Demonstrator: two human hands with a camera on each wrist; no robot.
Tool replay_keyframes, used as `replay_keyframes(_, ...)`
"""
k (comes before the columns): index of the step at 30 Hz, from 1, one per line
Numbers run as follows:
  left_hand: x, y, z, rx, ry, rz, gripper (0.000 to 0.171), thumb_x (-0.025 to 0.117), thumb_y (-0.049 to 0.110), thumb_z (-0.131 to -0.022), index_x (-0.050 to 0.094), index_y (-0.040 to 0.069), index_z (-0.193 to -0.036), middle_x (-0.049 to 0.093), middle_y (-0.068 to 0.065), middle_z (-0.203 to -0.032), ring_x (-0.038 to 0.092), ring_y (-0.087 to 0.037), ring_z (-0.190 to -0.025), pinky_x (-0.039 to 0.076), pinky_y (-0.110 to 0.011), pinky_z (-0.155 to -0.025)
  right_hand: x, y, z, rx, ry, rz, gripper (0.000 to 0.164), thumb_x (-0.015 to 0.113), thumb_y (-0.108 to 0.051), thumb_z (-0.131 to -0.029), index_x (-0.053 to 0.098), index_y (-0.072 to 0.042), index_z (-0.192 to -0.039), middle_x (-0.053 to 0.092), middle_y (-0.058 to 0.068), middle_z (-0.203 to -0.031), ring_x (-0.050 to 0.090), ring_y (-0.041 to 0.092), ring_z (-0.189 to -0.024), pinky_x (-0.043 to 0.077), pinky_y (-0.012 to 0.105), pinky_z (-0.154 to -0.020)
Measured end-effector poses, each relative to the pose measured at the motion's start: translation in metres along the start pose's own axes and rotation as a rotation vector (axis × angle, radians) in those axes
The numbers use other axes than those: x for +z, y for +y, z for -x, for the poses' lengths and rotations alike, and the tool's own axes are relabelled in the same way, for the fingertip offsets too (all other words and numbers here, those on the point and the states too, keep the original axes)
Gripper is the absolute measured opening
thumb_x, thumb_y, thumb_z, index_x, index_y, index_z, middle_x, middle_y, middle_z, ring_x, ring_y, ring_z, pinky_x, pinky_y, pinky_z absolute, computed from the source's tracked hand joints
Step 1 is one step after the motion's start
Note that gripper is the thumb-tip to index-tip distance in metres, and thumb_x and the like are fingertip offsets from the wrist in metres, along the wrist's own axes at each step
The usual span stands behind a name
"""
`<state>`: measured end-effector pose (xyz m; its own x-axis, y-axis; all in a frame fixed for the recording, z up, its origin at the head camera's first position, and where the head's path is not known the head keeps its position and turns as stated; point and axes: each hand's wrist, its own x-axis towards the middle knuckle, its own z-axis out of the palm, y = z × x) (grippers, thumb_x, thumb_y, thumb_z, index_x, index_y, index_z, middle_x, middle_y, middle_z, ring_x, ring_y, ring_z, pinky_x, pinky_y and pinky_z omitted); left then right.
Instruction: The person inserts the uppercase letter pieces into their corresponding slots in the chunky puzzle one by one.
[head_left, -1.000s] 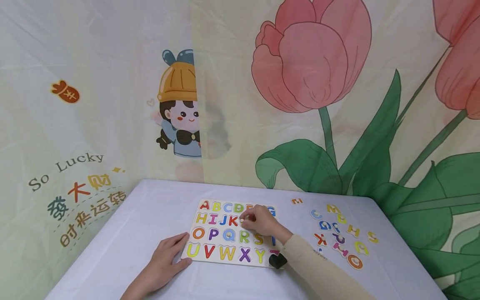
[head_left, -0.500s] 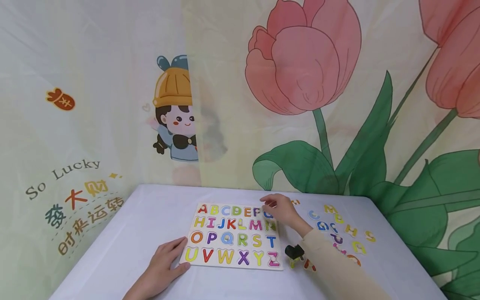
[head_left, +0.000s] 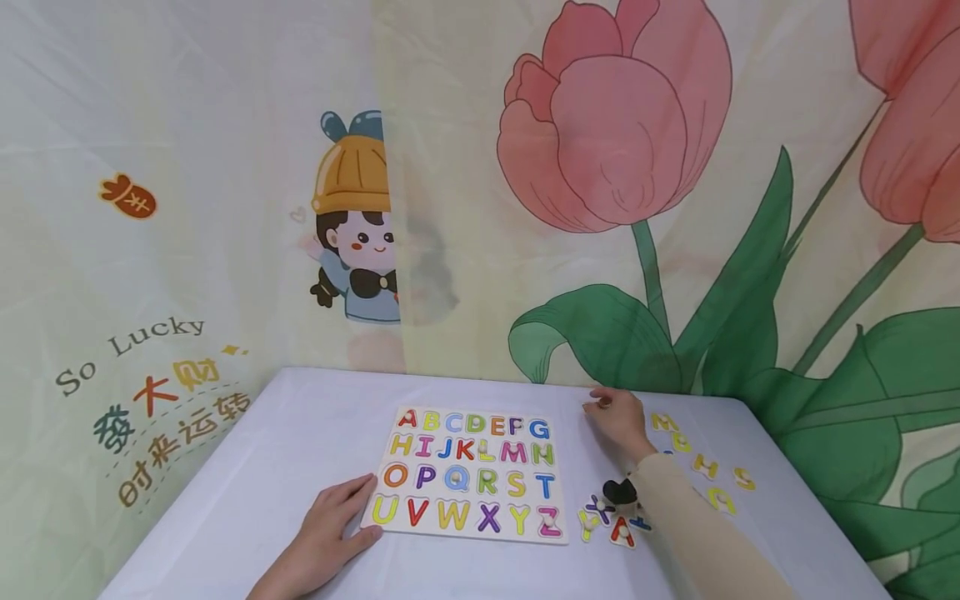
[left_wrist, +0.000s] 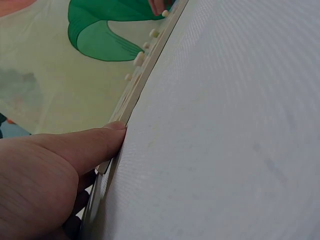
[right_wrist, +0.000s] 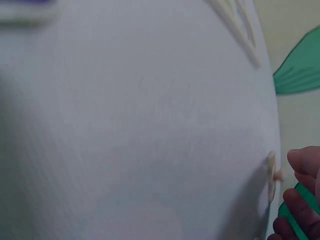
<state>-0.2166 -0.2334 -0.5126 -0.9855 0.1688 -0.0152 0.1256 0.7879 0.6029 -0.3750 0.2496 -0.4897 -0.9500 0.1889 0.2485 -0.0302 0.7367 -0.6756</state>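
Note:
A white alphabet puzzle board (head_left: 577, 540) lies flat, with coloured letters A to Z in rows; some bear small knobs. My left hand (head_left: 322, 533) rests at its lower left corner, fingers along the left edge. In the left wrist view the thumb (left_wrist: 95, 147) touches the board's edge. My right hand (head_left: 621, 421) is beyond the board's upper right corner, thumb and fingers bent and apart. Close to its fingertips in the right wrist view is a small knobbed letter piece (right_wrist: 271, 177); which letter cannot be read.
Loose letter pieces lie to the right, among them a yellow H (head_left: 703, 465), a yellow S (head_left: 744, 477) and a red A (head_left: 622, 532). The right forearm (head_left: 697, 517) hides others. A tulip-printed curtain (head_left: 465, 333) hangs behind the table.
My right hand has left the L area of the board and moved right, past the G, to the loose pieces at the back. My left hand stays at the board's corner.

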Motion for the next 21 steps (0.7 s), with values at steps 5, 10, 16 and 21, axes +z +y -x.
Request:
replay_keyframes(5, 0.0006, -0.0007, 0.0, -0.004, 0.0, -0.003, 0.083, 0.081, 0.046, -0.092, 0.049, 0.009, -0.16, 0.043, -0.005, -0.166, 0.034, -0.033, -0.152, 0.035, -0.063, -0.121, -0.0027, 0.0041, -0.0001, 0.057, -0.004, 0.056, 0.036, 0.079, -0.023, -0.096, 0.075, 0.004, -0.119, 0.07, 0.018, -0.104, 0.06, 0.033, -0.095, 0.052, 0.041, -0.079)
replay_keyframes(10, -0.0011, -0.0007, 0.001, 0.002, 0.006, -0.002, 0.083, 0.081, 0.047, -0.092, 0.049, 0.009, -0.16, 0.044, -0.005, -0.166, 0.034, -0.034, -0.151, 0.035, -0.064, -0.12, -0.0005, 0.0019, -0.0021, 0.057, 0.006, 0.054, 0.036, 0.081, -0.025, -0.094, 0.077, 0.006, -0.112, 0.072, 0.019, -0.098, 0.06, 0.035, -0.095, 0.048, 0.044, -0.081)
replay_keyframes(16, -0.0022, -0.0007, 0.0, 0.023, 0.009, 0.002, 0.084, 0.08, 0.048, -0.093, 0.049, 0.008, -0.159, 0.044, -0.006, -0.166, 0.034, -0.035, -0.151, 0.035, -0.065, -0.12, 0.0031, 0.0013, -0.0032, 0.079, 0.045, 0.068, 0.033, 0.083, -0.025, -0.093, 0.078, 0.005, -0.106, 0.073, 0.018, -0.094, 0.06, 0.035, -0.094, 0.048, 0.045, -0.082)
replay_keyframes(21, -0.0006, -0.0012, 0.0005, 0.008, 0.003, 0.002, 0.083, 0.08, 0.046, -0.093, 0.049, 0.009, -0.16, 0.043, -0.005, -0.166, 0.033, -0.034, -0.152, 0.034, -0.063, -0.121, 0.0047, -0.0015, -0.0011, 0.091, 0.072, 0.077, 0.031, 0.085, -0.023, -0.092, 0.08, 0.005, -0.102, 0.078, 0.019, -0.096, 0.066, 0.036, -0.094, 0.052, 0.048, -0.084)
